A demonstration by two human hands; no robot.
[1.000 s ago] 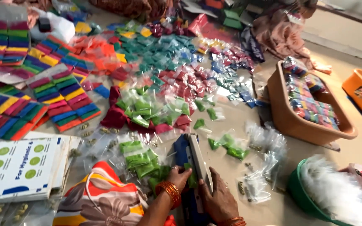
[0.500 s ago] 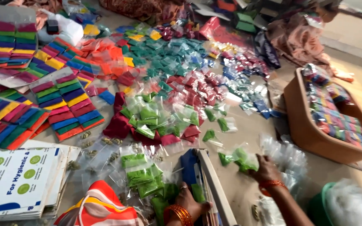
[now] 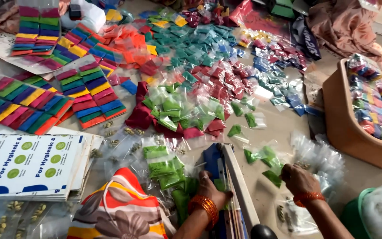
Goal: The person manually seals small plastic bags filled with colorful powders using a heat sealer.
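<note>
**Green powder packets beside the blue sealer**

Small clear plastic packets of green powder [image 3: 268, 159] lying loose on the floor, just right of a blue heat sealer with a long pale bar [image 3: 233, 186]. Right hand [image 3: 298, 179] now down on those packets, fingers curled over a dark green one; firm grip or mere touch, cannot tell. A second ago held near the sealer's bar beside the other hand; half a second ago already out at the green packets. Left hand [image 3: 213, 191], orange bangles at the wrist, resting on the sealer's near end, fingers bent around its blue body, much as before. More green packets [image 3: 162, 166] stacked just left of the sealer. Farther off, spread heaps of red, teal and blue packets [image 3: 213, 66]. At left, cards of striped multicoloured packets [image 3: 89, 95] and a stack of white printed sheets with green dots [image 3: 27, 163]. At right, a brown plastic tub [image 3: 341, 128] full of mixed packets. View shifted closer and slightly rightward since the earlier frames.
</note>
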